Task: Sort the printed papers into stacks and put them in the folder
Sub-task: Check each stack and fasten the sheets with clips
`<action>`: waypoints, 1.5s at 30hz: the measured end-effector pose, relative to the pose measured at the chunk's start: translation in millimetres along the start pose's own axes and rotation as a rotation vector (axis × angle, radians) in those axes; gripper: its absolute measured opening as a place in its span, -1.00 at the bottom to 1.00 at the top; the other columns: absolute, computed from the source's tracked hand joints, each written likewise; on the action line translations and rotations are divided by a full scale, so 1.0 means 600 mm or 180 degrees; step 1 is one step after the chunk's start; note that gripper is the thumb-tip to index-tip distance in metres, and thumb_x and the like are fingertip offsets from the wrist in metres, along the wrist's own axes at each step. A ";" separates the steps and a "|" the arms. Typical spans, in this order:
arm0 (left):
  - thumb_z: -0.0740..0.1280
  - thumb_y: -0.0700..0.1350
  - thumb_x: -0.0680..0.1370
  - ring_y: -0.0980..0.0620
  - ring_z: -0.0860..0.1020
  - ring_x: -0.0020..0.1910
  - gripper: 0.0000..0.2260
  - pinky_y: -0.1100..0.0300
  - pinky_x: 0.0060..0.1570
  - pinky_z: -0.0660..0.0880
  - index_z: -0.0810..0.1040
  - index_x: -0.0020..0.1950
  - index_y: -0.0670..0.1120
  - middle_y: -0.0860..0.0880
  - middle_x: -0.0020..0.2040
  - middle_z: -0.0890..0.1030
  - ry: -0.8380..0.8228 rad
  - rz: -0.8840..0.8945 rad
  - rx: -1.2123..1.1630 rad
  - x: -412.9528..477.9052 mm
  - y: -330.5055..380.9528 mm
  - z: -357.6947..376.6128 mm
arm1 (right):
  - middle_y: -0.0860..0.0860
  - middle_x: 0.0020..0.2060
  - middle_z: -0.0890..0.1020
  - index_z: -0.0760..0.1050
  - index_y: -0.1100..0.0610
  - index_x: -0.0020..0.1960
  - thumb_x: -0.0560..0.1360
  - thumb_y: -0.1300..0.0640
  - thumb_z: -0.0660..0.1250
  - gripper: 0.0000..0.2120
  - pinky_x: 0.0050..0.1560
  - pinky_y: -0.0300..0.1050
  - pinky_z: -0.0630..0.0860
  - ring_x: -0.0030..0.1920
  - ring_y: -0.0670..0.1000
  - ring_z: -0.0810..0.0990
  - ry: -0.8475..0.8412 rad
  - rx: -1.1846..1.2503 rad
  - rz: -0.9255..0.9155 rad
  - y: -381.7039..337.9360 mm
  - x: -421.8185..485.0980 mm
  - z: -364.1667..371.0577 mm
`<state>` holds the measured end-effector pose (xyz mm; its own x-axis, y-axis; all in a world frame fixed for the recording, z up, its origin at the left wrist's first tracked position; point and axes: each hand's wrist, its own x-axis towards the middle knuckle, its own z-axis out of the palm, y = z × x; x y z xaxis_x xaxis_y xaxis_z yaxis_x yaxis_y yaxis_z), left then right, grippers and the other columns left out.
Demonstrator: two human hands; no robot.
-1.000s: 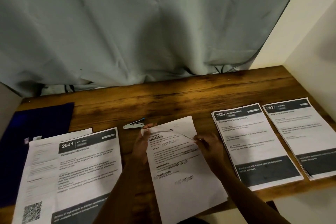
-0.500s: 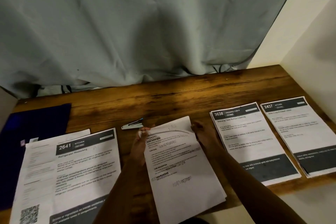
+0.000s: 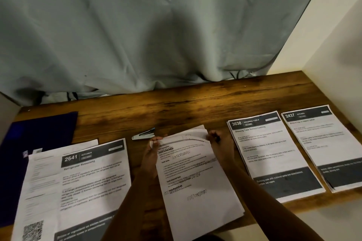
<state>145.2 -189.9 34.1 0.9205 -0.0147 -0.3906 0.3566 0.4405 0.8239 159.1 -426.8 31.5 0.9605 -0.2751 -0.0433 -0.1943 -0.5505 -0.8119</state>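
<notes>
My left grip (image 3: 152, 153) pinches the far left corner of the middle stack (image 3: 197, 197), thumb on top. My right grip (image 3: 221, 144) curls round the stack's far right corner, and the top sheet bows up between them. A grey curtain (image 3: 156, 35) hangs behind the wooden counter (image 3: 186, 103). The dark blue folder (image 3: 41, 129) lies flat at the far left, well apart from both grips. The 2641 stack (image 3: 94, 180) overlaps a QR sheet (image 3: 39, 188) that lies partly over the folder. To the right lie the 3638 stack (image 3: 274, 154) and, just beside it, the 2437 stack (image 3: 321, 143). A stapler (image 3: 144, 135) lies just beyond my left grip.
</notes>
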 end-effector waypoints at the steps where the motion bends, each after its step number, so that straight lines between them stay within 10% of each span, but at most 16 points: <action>1: 0.11 -0.18 0.65 -0.11 0.60 0.09 -0.86 0.05 -0.07 0.62 0.43 0.06 -0.18 -0.11 0.17 0.60 0.0027 0.0004 0.0062 -0.001 0.001 0.002 | 0.00 -0.04 0.65 0.58 0.12 0.10 0.53 0.05 0.33 -0.79 -0.09 -0.30 0.49 -0.02 -0.05 0.59 0.0059 -0.0124 -0.0070 0.005 -0.001 0.002; 12: 0.11 -0.13 0.65 0.02 0.63 -0.09 -0.84 0.20 -0.21 0.61 0.46 0.06 -0.14 -0.14 0.04 0.59 0.0148 0.0094 0.0436 -0.003 0.002 0.001 | 0.04 -0.11 0.66 0.62 0.13 0.03 0.53 0.01 0.29 -0.77 -0.11 -0.01 0.56 -0.05 0.11 0.59 0.0658 -0.0551 -0.0852 -0.004 -0.029 -0.003; 18: 0.11 -0.16 0.66 0.05 0.65 -0.17 -0.85 0.19 -0.22 0.62 0.47 0.09 -0.09 -0.12 -0.02 0.59 0.0234 0.0092 0.0489 -0.006 0.006 0.003 | -0.06 0.05 0.62 0.58 0.15 -0.04 0.51 0.09 0.21 -0.80 0.01 -0.02 0.56 0.10 -0.21 0.50 0.0356 0.0240 -0.1841 -0.002 -0.040 -0.016; 27: 0.15 -0.05 0.65 -0.12 0.61 -0.10 -0.81 -0.02 -0.12 0.58 0.46 0.11 -0.14 -0.17 -0.05 0.59 0.0191 0.0068 0.0641 -0.013 0.018 0.012 | 0.00 -0.04 0.66 0.56 0.18 -0.05 0.53 0.05 0.24 -0.79 -0.14 -0.14 0.63 -0.03 -0.04 0.67 -0.0799 0.1250 -0.1332 0.013 -0.077 -0.025; 35: 0.11 -0.02 0.66 -0.06 0.62 -0.09 -0.77 0.11 -0.19 0.59 0.42 0.15 -0.14 -0.17 0.00 0.59 0.0222 -0.0004 0.0842 -0.009 0.012 0.010 | 0.09 -0.10 0.63 0.44 0.07 0.13 0.57 0.12 0.27 -0.86 -0.30 -0.09 0.61 -0.17 0.08 0.68 -0.0859 0.1397 0.1307 -0.035 -0.012 -0.027; 45: 0.11 0.00 0.65 -0.06 0.60 -0.08 -0.79 0.14 -0.23 0.56 0.43 0.16 -0.09 -0.16 0.02 0.58 0.0372 -0.0038 0.0783 -0.007 0.009 0.006 | 0.05 -0.04 0.65 0.58 0.19 0.04 0.47 0.13 0.41 -0.81 -0.20 -0.28 0.50 -0.07 0.00 0.63 -0.0106 0.0548 0.0804 -0.018 -0.006 0.007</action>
<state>143.6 -190.6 41.5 0.8964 0.0916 -0.4338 0.4085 0.2094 0.8884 158.4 -416.7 38.1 0.8927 -0.3585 -0.2731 -0.3937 -0.3256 -0.8596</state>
